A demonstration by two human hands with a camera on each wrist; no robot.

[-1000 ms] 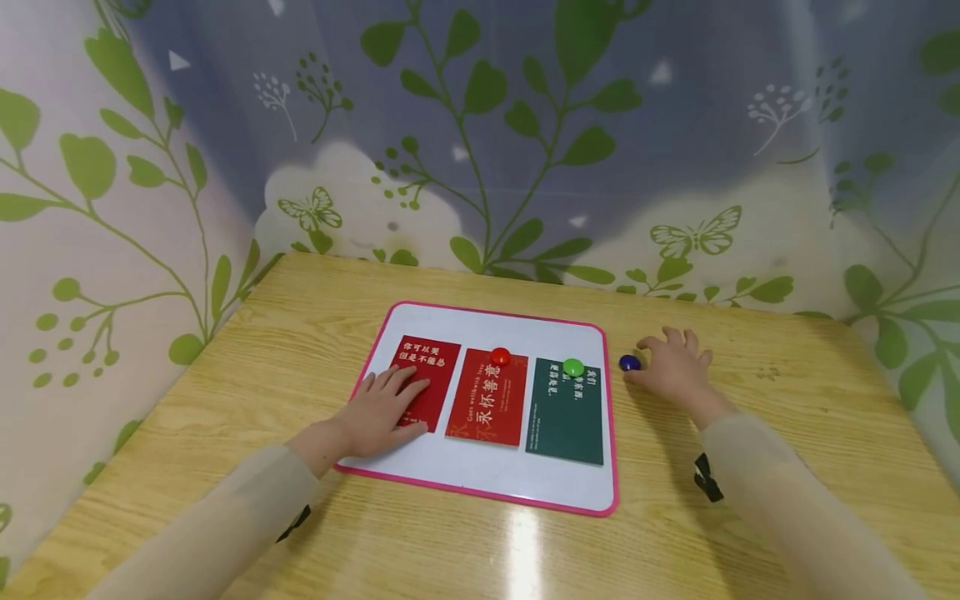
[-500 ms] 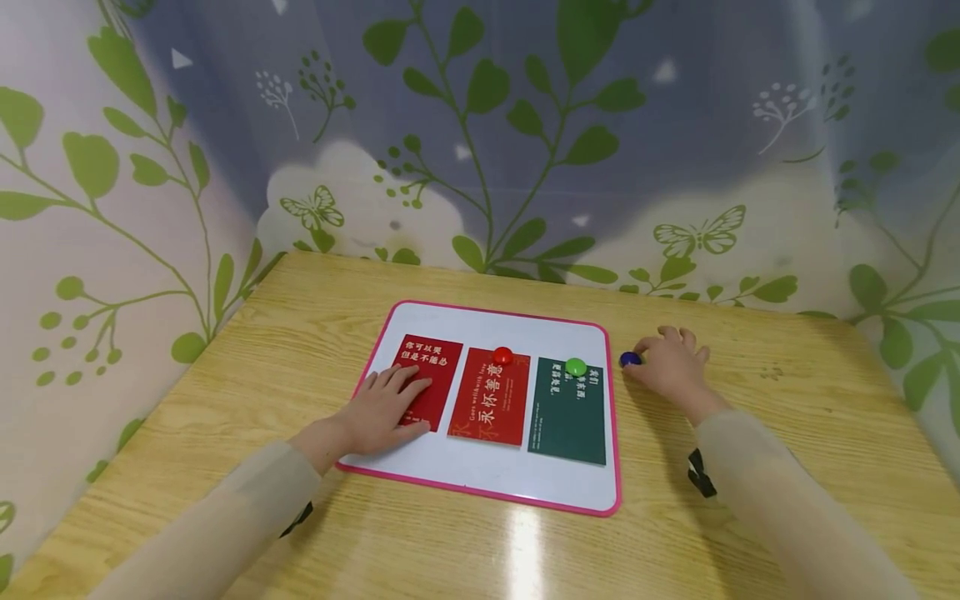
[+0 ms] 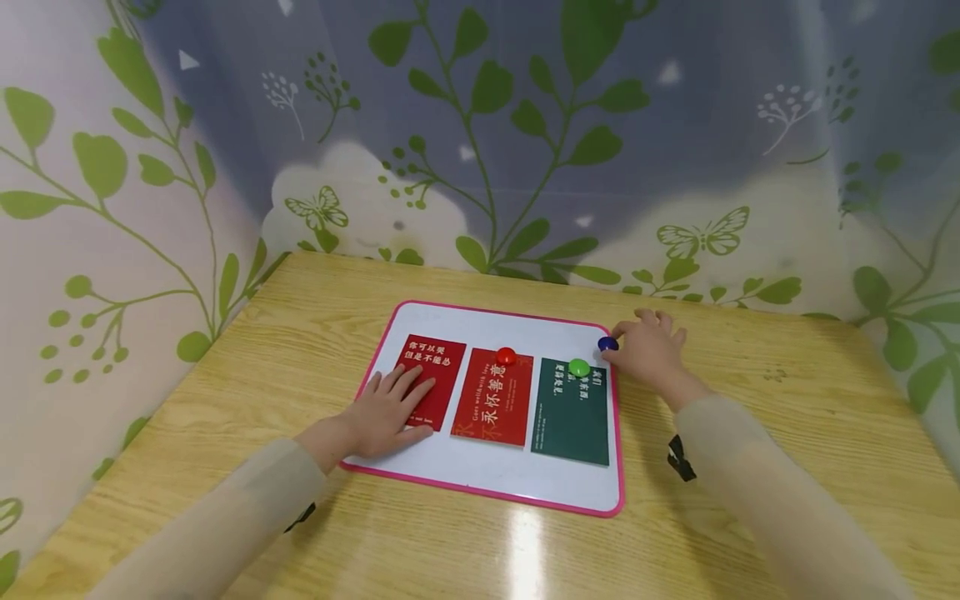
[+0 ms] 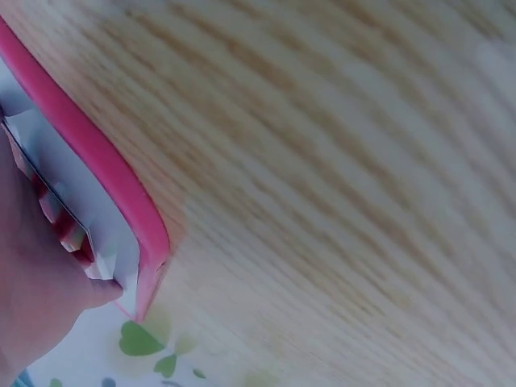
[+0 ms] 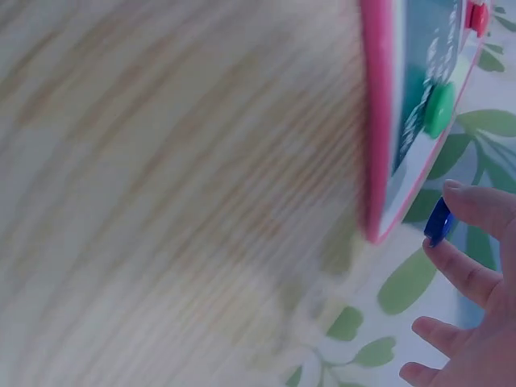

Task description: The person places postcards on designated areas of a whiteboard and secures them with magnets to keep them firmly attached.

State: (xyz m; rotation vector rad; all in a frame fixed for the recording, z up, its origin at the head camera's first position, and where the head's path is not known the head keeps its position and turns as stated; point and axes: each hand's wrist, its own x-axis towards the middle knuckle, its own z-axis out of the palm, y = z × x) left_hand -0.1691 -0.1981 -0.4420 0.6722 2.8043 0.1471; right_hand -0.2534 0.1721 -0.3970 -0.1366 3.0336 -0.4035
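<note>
In the head view, my left hand (image 3: 386,417) lies flat with fingers spread on a dark red card (image 3: 444,387), hiding part of it. The card is on a pink-edged whiteboard (image 3: 465,468). My right hand (image 3: 651,354) pinches a round blue magnet (image 3: 607,343) between thumb and forefinger, over the board's far right corner. In the right wrist view the blue magnet (image 5: 439,222) is raised off the surface, the other fingers apart. A green magnet (image 3: 578,367) sits at the top of a dark green card (image 3: 573,429), just left of the blue one.
A second red card (image 3: 491,417) lies in the board's middle with a red magnet (image 3: 506,356) on its top edge. The wooden table (image 3: 337,292) extends around the board. A leaf-patterned curtain (image 3: 525,208) stands behind the table and at the left.
My right hand has closed its thumb and finger on the blue magnet, lifted it from the table and carried it left to the board's corner. The left hand stays on the red card.
</note>
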